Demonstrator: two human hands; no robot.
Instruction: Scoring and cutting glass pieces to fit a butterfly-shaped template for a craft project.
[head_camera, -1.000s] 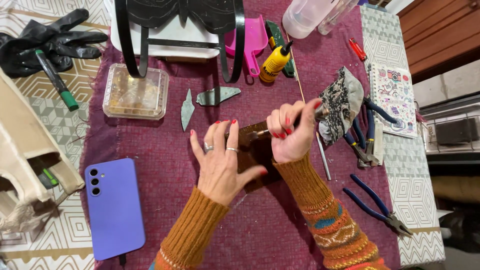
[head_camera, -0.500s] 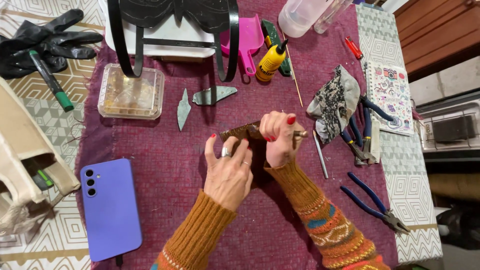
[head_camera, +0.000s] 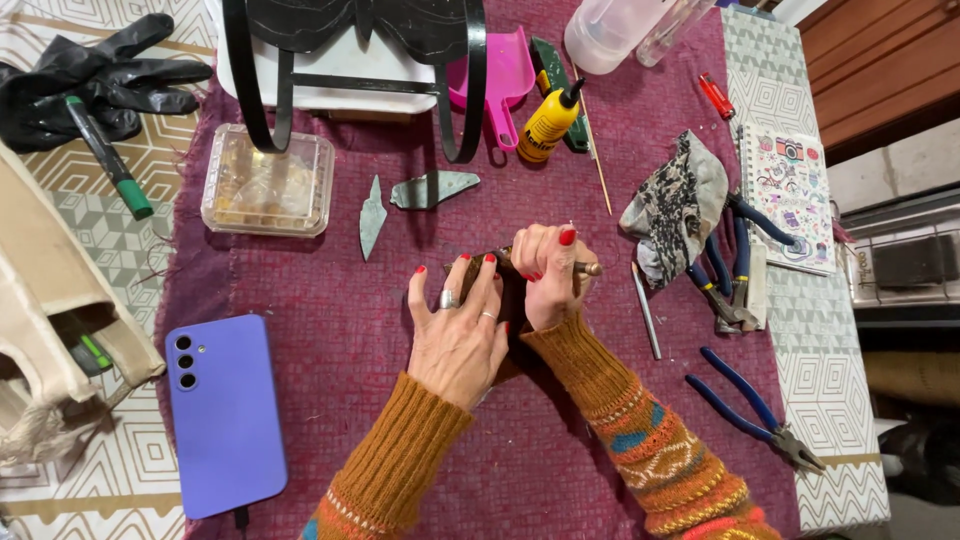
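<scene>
My left hand (head_camera: 459, 330) lies flat with fingers spread, pressing down on a dark brown piece (head_camera: 513, 300) on the purple cloth (head_camera: 330, 330). My right hand (head_camera: 545, 275) is closed around a thin metal tool (head_camera: 586, 268) whose end sticks out to the right, held over the same dark piece. Most of the piece is hidden under both hands. Two greenish metal shapes, a narrow leaf (head_camera: 371, 215) and a wider fragment (head_camera: 432, 187), lie just above my hands.
A purple phone (head_camera: 223, 415) lies at the left, a clear plastic box (head_camera: 267, 181) above it. Yellow glue bottle (head_camera: 547, 122), pink scoop (head_camera: 500, 75), patterned rag (head_camera: 678, 205), blue pliers (head_camera: 755, 410), metal rod (head_camera: 645, 310), notebook (head_camera: 795, 195), black gloves (head_camera: 95, 80), green marker (head_camera: 105, 155).
My right hand has come down from a raised position and now grips the thin tool low over the dark piece. My left hand has shifted slightly and flattened on it.
</scene>
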